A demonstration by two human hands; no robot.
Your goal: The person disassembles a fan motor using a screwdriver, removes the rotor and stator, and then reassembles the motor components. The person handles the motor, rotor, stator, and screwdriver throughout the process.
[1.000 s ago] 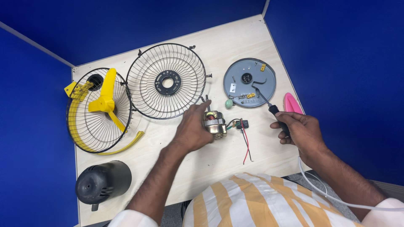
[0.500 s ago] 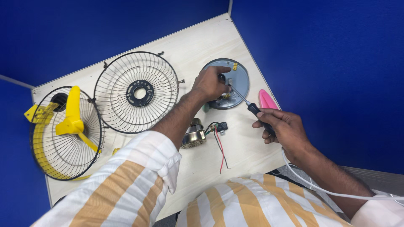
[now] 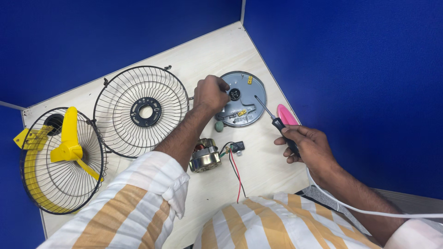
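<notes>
My left hand [image 3: 211, 94] rests with curled fingers on the left edge of a round grey base plate [image 3: 249, 94] near the table's far right; whether it grips something small is hidden. My right hand [image 3: 308, 145] holds a black-handled screwdriver [image 3: 276, 121] whose tip points at the plate. A metal fan motor [image 3: 204, 157] with red and black wires [image 3: 236, 173] lies on the table below my left forearm.
A black wire fan grille [image 3: 141, 110] lies left of the plate. Further left is a second grille with a yellow fan blade [image 3: 69, 143]. A pink object [image 3: 286, 114] sits at the table's right edge. Blue partition walls enclose the table [image 3: 198, 50].
My left hand left the motor, reached up to the grey plate and now rests on it. The right hand keeps the screwdriver. The view shifted.
</notes>
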